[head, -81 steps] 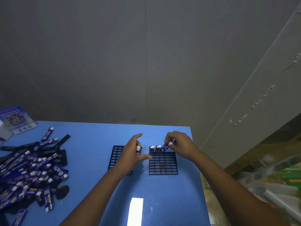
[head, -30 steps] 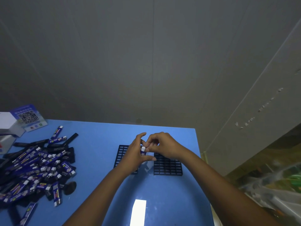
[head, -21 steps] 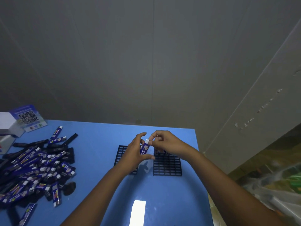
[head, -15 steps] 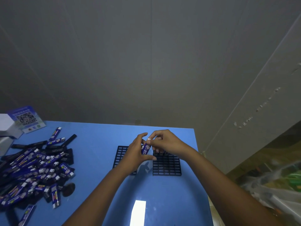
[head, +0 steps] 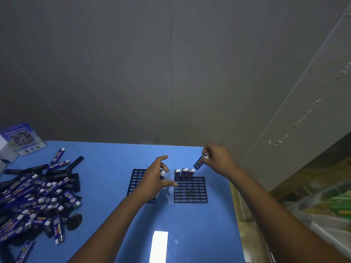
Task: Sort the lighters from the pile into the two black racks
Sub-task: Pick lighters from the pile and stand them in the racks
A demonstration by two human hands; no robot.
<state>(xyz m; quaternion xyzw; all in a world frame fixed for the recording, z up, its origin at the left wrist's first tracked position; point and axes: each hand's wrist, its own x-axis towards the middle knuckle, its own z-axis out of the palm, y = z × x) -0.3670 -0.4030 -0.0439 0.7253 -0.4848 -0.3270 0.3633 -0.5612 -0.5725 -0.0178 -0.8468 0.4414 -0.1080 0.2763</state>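
Your right hand (head: 218,160) pinches a light, rigid, slick lighter (head: 198,162) by its metal cap; left hand (head: 154,179) curls around another lighter; seat it at 3 o'clock of the three racked lighters (head: 184,173).

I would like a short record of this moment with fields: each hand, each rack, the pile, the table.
left hand: over the left rack, holding a lighter between fingers and thumb
right hand: pinching a blue lighter by its top, tilted, above the right rack's far corner
right rack: three lighters upright in the far row; other slots empty
left rack: partly hidden by the left hand
pile: many blue and black lighters, left side
table: blue
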